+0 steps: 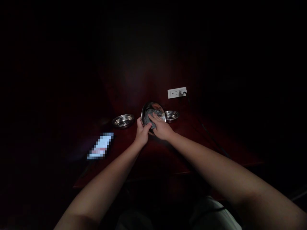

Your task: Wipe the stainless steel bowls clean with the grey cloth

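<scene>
A shiny metal bowl (pixel 145 110) is held tilted above the table, its inside facing me. My left hand (pixel 142 131) grips its left rim, thumb in front and fingers behind. Inside the bowl, my right hand (pixel 161 125) presses a grey cloth (pixel 149 118) against the metal, fingers over the fabric. A second metal bowl (pixel 123 120) stands on the table to the left of my hands. Behind the held bowl, to the right, is a third metal bowl (pixel 172 116), partly hidden.
The dark red table (pixel 153 159) has its front edge near me. A bright, pixelated rectangular panel (pixel 100 147) lies at the left. A white power socket strip (pixel 177 92) with a plug is at the back, and a dark cable (pixel 211 135) runs down to the right.
</scene>
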